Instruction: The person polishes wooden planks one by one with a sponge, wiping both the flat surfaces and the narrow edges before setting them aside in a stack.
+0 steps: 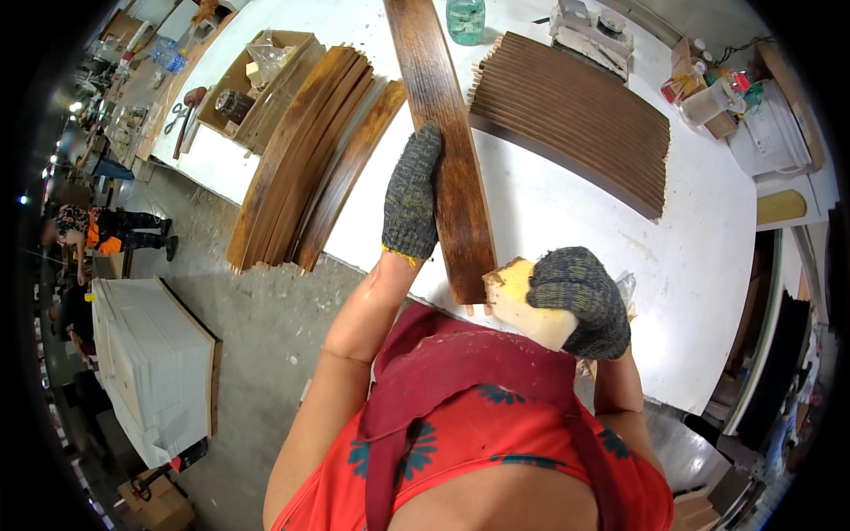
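Observation:
A long brown-stained wooden slat (440, 115) with pegs at its near end points away from me across the white table. My left hand (413, 193), in a dark knitted glove, grips its left edge about midway; some fingers are hidden. In my right hand (586, 301), gloved alike, is a yellowish sponge (529, 305) with brown stains, close to the slat's near end. Left of my left hand lie several curved slats (297, 159), a glossy one (354, 168) nearest. Dark brown slats (571, 115) lie side by side at the right.
On the white table (699, 292) stand a cardboard box (257, 97) with a jar inside, scissors (175, 115), a mallet (189, 111) and a green-tinted jar (466, 19). White containers (770, 128) crowd the right. A wrapped white stack (150, 363) stands on the floor at left, with people beyond.

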`<action>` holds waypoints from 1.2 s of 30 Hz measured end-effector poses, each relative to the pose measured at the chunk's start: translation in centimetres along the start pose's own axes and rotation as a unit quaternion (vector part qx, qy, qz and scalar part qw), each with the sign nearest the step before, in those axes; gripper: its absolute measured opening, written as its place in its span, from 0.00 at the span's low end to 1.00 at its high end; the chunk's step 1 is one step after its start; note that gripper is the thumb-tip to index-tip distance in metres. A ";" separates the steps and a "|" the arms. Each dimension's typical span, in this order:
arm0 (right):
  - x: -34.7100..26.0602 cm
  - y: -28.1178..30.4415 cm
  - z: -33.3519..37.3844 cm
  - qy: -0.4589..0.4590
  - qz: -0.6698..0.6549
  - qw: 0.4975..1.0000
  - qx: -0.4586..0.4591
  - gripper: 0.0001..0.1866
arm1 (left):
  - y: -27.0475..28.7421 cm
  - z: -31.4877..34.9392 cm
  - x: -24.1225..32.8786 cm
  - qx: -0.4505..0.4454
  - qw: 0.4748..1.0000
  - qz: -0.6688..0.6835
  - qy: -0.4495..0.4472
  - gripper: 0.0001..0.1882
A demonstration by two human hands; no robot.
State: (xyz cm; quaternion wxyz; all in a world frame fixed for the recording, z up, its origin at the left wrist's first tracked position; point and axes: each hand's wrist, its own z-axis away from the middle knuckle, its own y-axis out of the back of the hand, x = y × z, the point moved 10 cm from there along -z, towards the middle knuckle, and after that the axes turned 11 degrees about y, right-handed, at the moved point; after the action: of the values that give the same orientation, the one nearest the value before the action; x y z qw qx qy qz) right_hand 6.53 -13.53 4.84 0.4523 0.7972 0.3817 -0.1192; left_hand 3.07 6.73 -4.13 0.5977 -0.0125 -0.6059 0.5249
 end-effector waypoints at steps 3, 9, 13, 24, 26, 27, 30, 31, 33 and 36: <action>1.3 -0.8 -0.1 -0.051 0.002 0.998 -0.021 0.20 | 0.5 0.9 1.4 0.006 0.939 -0.299 -0.169 0.17; 3.2 1.1 -3.4 -0.022 0.049 0.998 -0.012 0.22 | -0.8 0.7 -1.5 -0.055 0.986 -0.150 0.056 0.18; 4.3 2.1 -6.4 0.021 0.042 0.999 -0.027 0.22 | -2.4 2.2 0.6 -0.068 0.963 -0.258 0.033 0.22; 5.6 10.0 -9.4 0.039 0.227 0.963 0.137 0.32 | -0.5 3.6 0.9 -0.064 0.938 -0.331 0.075 0.25; 5.0 12.8 -10.5 0.059 0.245 0.949 0.189 0.31 | -0.1 3.9 0.3 -0.070 0.935 -0.333 0.100 0.25; 5.9 14.3 -10.7 0.041 0.229 0.948 0.218 0.30 | 0.6 4.0 -0.2 -0.076 0.936 -0.326 0.109 0.25; 7.9 18.5 -11.1 -0.019 0.314 0.910 0.269 0.28 | 1.9 4.3 -1.1 -0.077 0.934 -0.324 0.130 0.25; 8.6 20.1 -11.2 -0.017 0.344 0.893 0.288 0.27 | 2.5 4.2 -1.6 -0.081 0.931 -0.329 0.139 0.25; 9.1 22.6 -11.2 -0.013 0.419 0.847 0.327 0.26 | 3.5 4.2 -2.5 -0.083 0.936 -0.302 0.159 0.27; 10.5 23.9 -9.6 0.010 0.206 0.884 0.420 0.26 | 4.1 4.4 -2.9 -0.081 0.942 -0.291 0.147 0.28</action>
State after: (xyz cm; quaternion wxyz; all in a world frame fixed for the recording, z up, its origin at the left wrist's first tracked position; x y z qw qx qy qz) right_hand 29.32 -7.66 19.63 0.0855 0.9744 0.1276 -0.1643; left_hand -1.83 3.93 -7.71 0.8037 0.0390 -0.5288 0.2700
